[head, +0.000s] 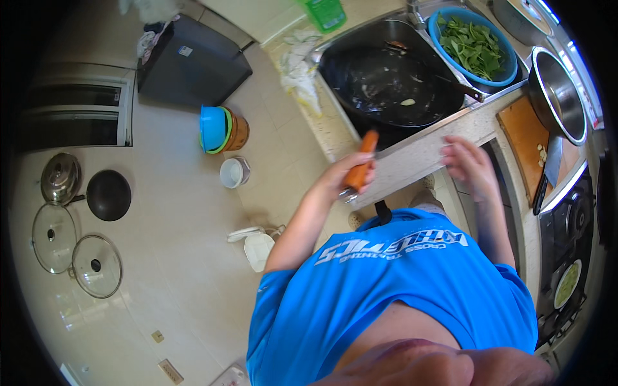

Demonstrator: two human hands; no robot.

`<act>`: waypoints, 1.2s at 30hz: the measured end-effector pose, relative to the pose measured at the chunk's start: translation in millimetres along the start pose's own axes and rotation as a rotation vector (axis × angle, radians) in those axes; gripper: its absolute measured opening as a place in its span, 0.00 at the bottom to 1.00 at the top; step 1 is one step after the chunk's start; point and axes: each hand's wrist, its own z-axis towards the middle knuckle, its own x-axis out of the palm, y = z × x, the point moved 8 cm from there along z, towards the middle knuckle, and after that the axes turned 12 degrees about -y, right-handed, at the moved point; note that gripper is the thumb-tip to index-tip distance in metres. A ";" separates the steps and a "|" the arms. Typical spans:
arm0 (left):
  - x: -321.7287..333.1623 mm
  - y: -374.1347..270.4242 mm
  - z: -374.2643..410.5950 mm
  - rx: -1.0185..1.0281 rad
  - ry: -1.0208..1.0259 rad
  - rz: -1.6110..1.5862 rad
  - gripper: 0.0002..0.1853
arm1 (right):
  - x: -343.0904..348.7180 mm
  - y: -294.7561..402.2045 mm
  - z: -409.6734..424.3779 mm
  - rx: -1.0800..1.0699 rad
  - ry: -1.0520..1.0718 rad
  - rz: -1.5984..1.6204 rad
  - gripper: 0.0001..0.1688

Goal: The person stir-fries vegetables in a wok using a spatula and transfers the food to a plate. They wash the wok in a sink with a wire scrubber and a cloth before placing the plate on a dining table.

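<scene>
My left hand (350, 173) is closed round an orange carrot (368, 144), held near the front corner of the sink; a shiny metal piece (348, 195) shows below the fist, its kind unclear. Slightly blurred, my right hand (467, 161) hovers in front of the counter edge with fingers loosely apart and nothing visible in it. A black wok (381, 87) lies in the metal sink (321, 58), wet inside, with a pale peeled piece (408, 102) in it. Green leaves (473, 48) fill a blue basin (434, 36) beyond the wok handle.
At right, a wooden cutting board (521, 135) bears a cleaver (550, 164) and garlic pieces (541, 153), beside a steel bowl (536, 87). A gas stove (562, 231) holds a dish (568, 283). A crumpled cloth (299, 67) lies left of the sink. Lids (54, 236) hang at far left.
</scene>
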 end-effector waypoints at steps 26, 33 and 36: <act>-108.0 -177.7 16.8 0.428 -0.128 0.767 0.12 | 225.1 -62.1 -6.5 0.699 0.009 1.115 0.08; -90.8 -247.4 96.4 0.626 -0.106 0.802 0.11 | 230.4 -56.2 26.5 0.736 -0.232 1.079 0.12; -109.9 -293.6 120.2 0.981 -0.228 0.977 0.12 | 238.8 -49.2 38.0 0.729 -0.215 1.036 0.13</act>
